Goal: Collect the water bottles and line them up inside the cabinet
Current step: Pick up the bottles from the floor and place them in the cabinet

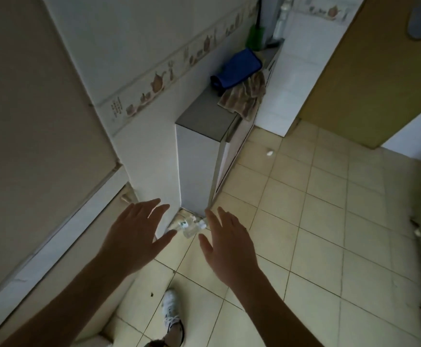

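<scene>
Clear plastic water bottles [187, 226] lie on the tiled floor at the foot of a narrow white cabinet [197, 169], near the wall corner. How many there are is hard to tell in the dim light. My left hand [139, 231] hovers just left of them, palm down with fingers spread. My right hand [227, 236] hovers just right of them, also with fingers apart. Neither hand touches a bottle. The cabinet's front faces right and looks closed.
The cabinet's grey top [212, 113] carries a blue cloth [237, 68], a brown towel [244, 96], a green bottle [255, 37] and a white bottle [279, 23]. A wooden door [369, 71] stands at the right. My white shoe [171, 311] is on the floor below.
</scene>
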